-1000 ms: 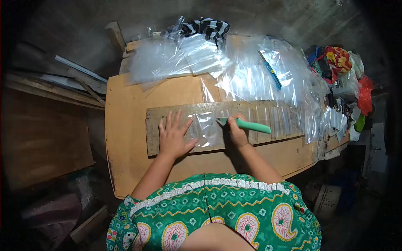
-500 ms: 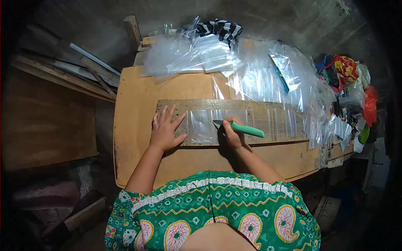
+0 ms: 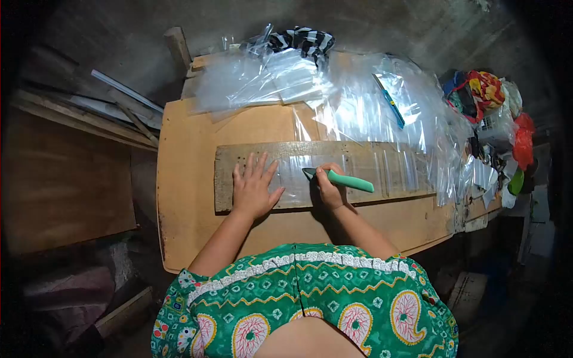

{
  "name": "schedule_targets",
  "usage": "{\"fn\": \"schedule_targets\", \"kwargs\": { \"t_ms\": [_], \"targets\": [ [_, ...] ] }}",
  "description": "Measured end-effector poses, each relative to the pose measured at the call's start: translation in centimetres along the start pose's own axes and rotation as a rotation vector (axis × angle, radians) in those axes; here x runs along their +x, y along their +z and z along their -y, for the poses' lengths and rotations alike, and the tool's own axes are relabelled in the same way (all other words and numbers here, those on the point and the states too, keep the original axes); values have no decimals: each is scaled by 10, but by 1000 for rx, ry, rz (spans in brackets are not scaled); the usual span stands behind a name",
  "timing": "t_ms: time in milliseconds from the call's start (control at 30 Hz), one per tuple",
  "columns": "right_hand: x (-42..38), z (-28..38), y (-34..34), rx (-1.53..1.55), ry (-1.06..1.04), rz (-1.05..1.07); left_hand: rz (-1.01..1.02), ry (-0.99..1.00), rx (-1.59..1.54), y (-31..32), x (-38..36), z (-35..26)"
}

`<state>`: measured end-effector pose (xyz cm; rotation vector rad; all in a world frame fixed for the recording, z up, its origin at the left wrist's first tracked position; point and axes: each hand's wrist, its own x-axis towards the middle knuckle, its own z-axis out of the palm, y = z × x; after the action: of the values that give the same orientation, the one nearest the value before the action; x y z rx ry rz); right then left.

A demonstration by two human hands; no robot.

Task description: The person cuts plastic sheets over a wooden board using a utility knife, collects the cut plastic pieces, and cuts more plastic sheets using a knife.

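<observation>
My left hand (image 3: 255, 190) lies flat with fingers spread over the left end of a clear plastic sheet (image 3: 293, 190). That sheet is spread along a worn wooden board (image 3: 225, 179). In my right hand (image 3: 330, 190) is a knife with a green handle (image 3: 352, 181), gripped close to the blade. Its dark, short blade points left, right over the plastic, a little to the right of my left hand's fingers. The right hand's fingertips are curled around the front of the handle.
Piles of clear plastic sheets (image 3: 352, 107) cover the table's (image 3: 185, 137) far side. A blue box cutter (image 3: 389, 101) rests on them. Black-and-white striped cloth (image 3: 301, 43) sits at the back. Colourful bags (image 3: 486, 92) and a red bag (image 3: 523, 140) crowd the right end.
My left hand has slid right over the plastic, closer to the knife. The right hand still holds the knife in about the same place. The whole view has shifted slightly.
</observation>
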<state>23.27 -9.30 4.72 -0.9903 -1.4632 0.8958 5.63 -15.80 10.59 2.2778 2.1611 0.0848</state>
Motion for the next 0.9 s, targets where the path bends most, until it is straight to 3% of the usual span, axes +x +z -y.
{"fn": "schedule_targets", "kwargs": {
  "t_ms": [200, 267, 400, 767, 833, 900],
  "targets": [
    [-1, -11, -13, 47, 175, 4, 27, -8, 41, -2, 1, 2],
    [1, -9, -15, -68, 64, 9, 11, -14, 22, -2, 0, 1],
    [-2, -12, -17, -42, 98, 11, -7, -4, 32, 1, -1, 1],
    [1, -13, -11, -73, -75, 43, -9, -5, 42, 4, 0, 2],
    [6, -20, -14, -65, 48, -53, -7, -21, 44, 0, 1, 6],
    [12, -34, -17, -38, 136, -13, 8, -46, 42, -2, -4, 13]
  ]
}}
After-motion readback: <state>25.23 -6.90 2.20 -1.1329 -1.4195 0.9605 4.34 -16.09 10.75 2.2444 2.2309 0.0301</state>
